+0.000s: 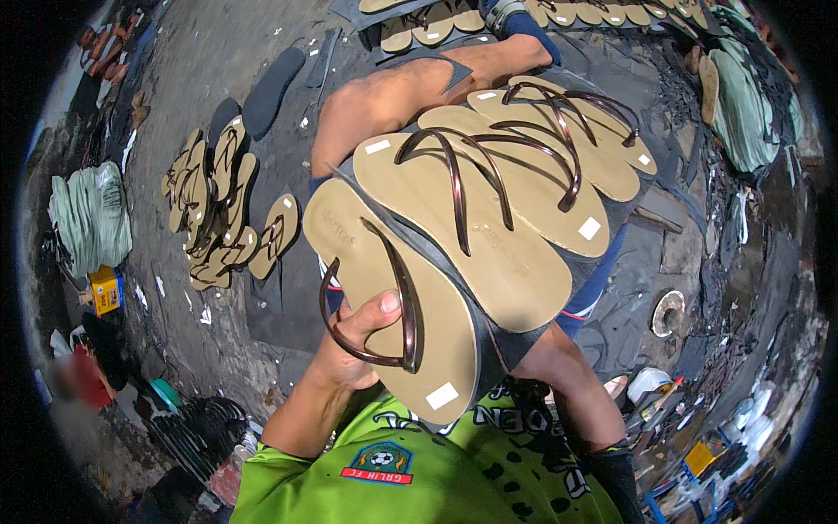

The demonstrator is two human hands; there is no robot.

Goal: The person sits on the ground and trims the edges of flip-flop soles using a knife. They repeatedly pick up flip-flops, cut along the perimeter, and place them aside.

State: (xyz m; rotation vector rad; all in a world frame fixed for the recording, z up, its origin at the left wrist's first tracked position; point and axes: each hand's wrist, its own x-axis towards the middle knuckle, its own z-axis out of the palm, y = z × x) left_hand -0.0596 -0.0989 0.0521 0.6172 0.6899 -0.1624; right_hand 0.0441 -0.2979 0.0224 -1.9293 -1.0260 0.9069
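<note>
Left hand (353, 345) comes up from the lower edge, forearm angled in toward the chest, thumb curled over the top in a firm grip and fingers tucked underneath. Right hand is hidden from view; only its forearm shows, reaching up and inward, elbow bent.

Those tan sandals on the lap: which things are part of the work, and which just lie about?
In hand: row of tan sandals on the lap; nearest sandal; its brown strap, gripped by the left hand.

Lying about: sandal pile, black sole, green bundle, yellow box.
</note>
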